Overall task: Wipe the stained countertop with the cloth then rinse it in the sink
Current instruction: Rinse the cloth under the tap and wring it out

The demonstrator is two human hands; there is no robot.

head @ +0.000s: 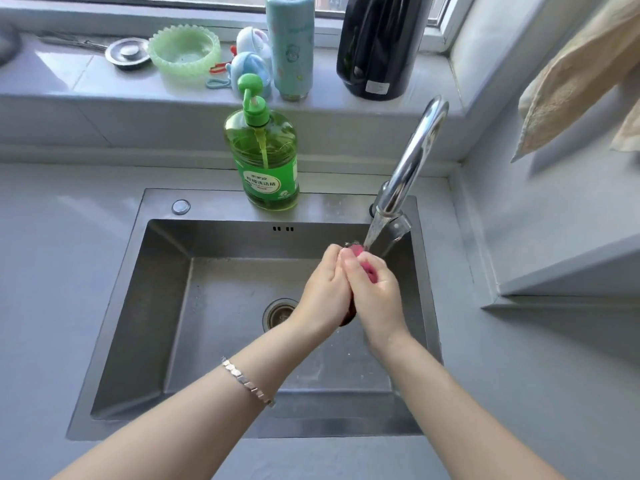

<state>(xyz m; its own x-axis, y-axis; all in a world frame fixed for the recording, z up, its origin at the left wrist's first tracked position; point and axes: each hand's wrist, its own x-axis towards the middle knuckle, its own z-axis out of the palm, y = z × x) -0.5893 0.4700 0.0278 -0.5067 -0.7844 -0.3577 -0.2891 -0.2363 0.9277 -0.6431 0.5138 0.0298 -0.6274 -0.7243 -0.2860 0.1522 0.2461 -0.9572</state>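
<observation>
A pink cloth (369,270) is bunched between both my hands over the steel sink (156,306), mostly hidden by my palms. My left hand (325,289) presses it from the left, my right hand (375,296) wraps it from the right. Water runs from the chrome faucet (412,161) onto the cloth's top end. A bit of dark red cloth shows below my palms. The grey countertop (52,254) surrounds the sink.
A green dish soap pump bottle (265,157) stands on the sink's back rim. The windowsill holds a green bowl (185,51), a light blue bottle (292,46) and a black kettle (377,46). A beige towel (575,81) hangs at the right. The drain (278,313) is in mid-basin.
</observation>
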